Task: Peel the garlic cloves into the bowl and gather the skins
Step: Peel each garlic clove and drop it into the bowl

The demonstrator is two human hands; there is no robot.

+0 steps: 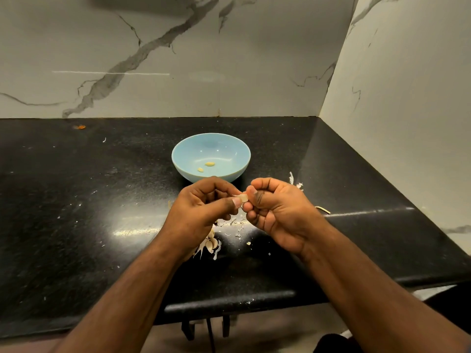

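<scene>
A light blue bowl (230, 149) stands on the black counter, with two peeled cloves (209, 164) lying inside it. Just in front of the bowl, both hands meet over the counter. My left hand (201, 212) and my right hand (277, 212) pinch one small garlic clove (244, 198) between their thumbs and fingertips. Under my left wrist lies a cluster of unpeeled cloves with skins (211, 244). Small bits of skin (234, 225) are scattered on the counter below the hands.
More skin scraps (295, 182) lie to the right of the bowl, and a thin stalk piece (323, 209) sits by my right hand. The black counter (76, 212) ends in marble walls behind and at the right; its front edge is near me.
</scene>
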